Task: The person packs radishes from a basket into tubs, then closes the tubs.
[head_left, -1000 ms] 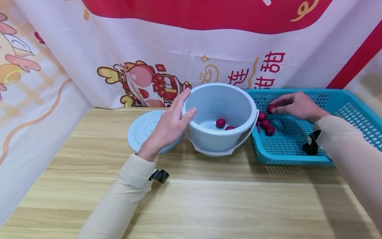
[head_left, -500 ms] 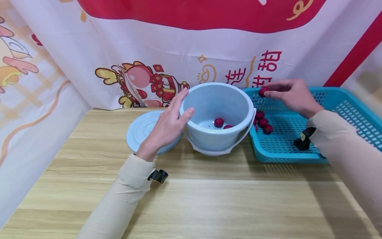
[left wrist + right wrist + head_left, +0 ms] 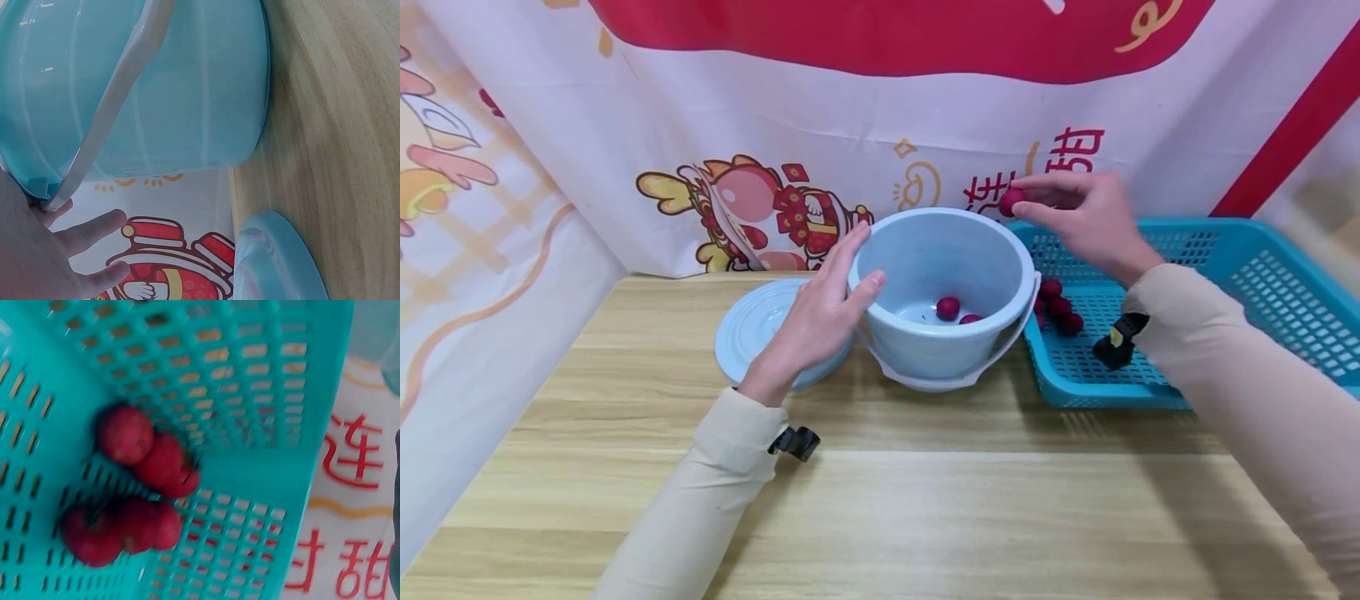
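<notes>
A light-blue bucket point(image 3: 917, 350) with a white handle stands upright, two round dark-red fruits point(image 3: 947, 308) visible on its bottom. Against its left rim rests my left hand point(image 3: 820, 321), thumb over the edge and fingers extended; the left wrist view shows fingers point(image 3: 94, 231) spread straight beside the handle's end. My right hand point(image 3: 1093, 218) pinches another dark-red fruit point(image 3: 1011, 202) between thumb and fingertips, above and just right of the bucket's rim. Several more red fruits point(image 3: 125, 434) cluster in a corner of the turquoise basket point(image 3: 1101, 396). The right wrist view does not show the held fruit.
A round light-blue lid point(image 3: 748, 329) lies on the wooden table point(image 3: 925, 500) left of the bucket, partly behind the left hand. The basket stands close to the bucket's right side. A printed white and red curtain point(image 3: 820, 108) hangs directly behind the table.
My right hand has lifted the red fruit out of the basket and carried it up and left toward the bucket. My left hand stays at the bucket's rim.
</notes>
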`<state>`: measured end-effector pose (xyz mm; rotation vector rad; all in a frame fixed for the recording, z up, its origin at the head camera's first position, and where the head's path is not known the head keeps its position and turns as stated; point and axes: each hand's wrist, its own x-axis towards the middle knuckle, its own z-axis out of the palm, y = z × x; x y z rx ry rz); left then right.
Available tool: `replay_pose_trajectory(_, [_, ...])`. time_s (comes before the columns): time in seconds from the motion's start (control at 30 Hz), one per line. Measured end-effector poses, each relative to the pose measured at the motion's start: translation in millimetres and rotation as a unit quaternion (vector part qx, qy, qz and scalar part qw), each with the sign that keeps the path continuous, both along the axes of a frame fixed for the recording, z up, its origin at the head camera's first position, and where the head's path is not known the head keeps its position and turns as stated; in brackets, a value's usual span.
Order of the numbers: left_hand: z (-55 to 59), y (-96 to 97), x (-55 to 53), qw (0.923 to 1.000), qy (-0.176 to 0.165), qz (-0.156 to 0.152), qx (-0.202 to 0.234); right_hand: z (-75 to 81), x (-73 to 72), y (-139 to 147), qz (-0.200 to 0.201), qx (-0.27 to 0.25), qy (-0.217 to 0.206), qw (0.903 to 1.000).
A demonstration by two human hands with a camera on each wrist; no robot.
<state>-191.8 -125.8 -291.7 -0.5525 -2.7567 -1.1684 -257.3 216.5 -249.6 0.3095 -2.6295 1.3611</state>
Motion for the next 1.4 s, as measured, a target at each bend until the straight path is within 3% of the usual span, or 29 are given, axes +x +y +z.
replay_pose_trajectory(0.3, [-1.3, -0.7, -0.2, 1.0000, 0.008, -0.002, 0.000, 10.4, 4.6, -34.8, 0.060, 0.007, 0.023, 0.9979])
replay_pose_trajectory(0.47, [-1.0, -1.0, 0.2, 1.0000, 0.007, -0.002, 0.000, 11.4, 7.7, -48.8, 0.089, 0.036, 0.032, 0.9949])
replay_pose_trajectory(0.7, [-1.4, -0.9, -0.7, 1.0000, 0.007, -0.003, 0.000, 7.6, 8.6, -59.8, 0.099, 0.068, 0.052, 0.9914])
replay_pose_trajectory(1.4, [-0.6, 0.0, -0.7, 0.9999, 0.009, -0.007, -0.005, 2.3, 5.9, -63.2, 0.134, 0.118, 0.031, 0.9835])
